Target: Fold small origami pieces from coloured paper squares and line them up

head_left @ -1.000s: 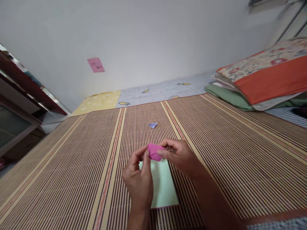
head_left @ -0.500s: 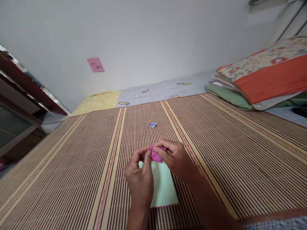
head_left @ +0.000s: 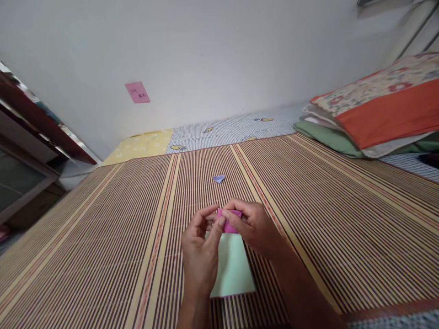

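A small folded magenta paper (head_left: 233, 226) is held up between both hands, above the far edge of a pale green sheet (head_left: 233, 267). My left hand (head_left: 202, 242) has its thumb on the paper's left part, with the fingers curled behind. My right hand (head_left: 252, 227) pinches the top of the paper between thumb and forefinger. Beyond the hands, a small folded blue-violet paper (head_left: 218, 178) lies on the striped mat (head_left: 195, 183). The left hand partly covers the green sheet.
Folded bedding and an orange floral pillow (head_left: 391, 109) lie at the right. A patterned cloth (head_left: 222, 132) and a yellow cloth (head_left: 140, 144) run along the wall. A pink note (head_left: 137, 92) is stuck to the wall.
The magenta paper has shifted slightly right and turned a little. My left hand has moved right, its thumb now further across the paper. My right hand keeps its pinch.
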Tool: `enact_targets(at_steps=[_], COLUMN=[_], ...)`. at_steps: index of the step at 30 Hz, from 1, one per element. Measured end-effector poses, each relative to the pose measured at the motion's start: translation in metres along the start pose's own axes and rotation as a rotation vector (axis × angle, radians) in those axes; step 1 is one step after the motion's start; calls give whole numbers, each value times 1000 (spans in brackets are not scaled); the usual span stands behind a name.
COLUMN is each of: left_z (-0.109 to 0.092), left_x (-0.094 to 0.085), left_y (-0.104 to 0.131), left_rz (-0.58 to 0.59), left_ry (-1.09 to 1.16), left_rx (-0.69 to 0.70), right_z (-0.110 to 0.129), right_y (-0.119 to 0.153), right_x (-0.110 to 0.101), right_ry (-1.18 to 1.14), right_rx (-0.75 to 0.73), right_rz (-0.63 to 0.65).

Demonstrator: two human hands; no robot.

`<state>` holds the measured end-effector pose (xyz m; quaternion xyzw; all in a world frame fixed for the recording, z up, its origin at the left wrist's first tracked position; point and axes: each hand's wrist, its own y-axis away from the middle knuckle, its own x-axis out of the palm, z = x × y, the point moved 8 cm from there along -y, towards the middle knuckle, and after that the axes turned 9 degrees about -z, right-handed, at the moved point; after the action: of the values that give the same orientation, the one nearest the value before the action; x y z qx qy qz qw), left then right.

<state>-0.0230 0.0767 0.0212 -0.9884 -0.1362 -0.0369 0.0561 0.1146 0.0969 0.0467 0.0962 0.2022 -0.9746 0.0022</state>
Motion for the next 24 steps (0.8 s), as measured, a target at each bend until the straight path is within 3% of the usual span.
enact_targets(at_steps=[4, 8, 12, 19, 24], left_z=[-4, -3, 7, 13, 18], left_x=[2, -6, -15, -8, -10], left_y=[-2, -3, -6, -13, -17], left_rz=[26, -71, -158, 84, 92], left_ry=[34, 51, 70, -65, -53], left_rx=[44, 111, 50, -38, -63], right_z=[-5, -14, -17, -11, -10], right_y=[0, -2, -2, -2, -1], right_x=[6, 2, -1, -8, -3], right_ry=[-71, -123, -154, 101, 175], right_rx=[50, 104, 107, -2, -35], right_rz=[75, -10, -56, -12, 41])
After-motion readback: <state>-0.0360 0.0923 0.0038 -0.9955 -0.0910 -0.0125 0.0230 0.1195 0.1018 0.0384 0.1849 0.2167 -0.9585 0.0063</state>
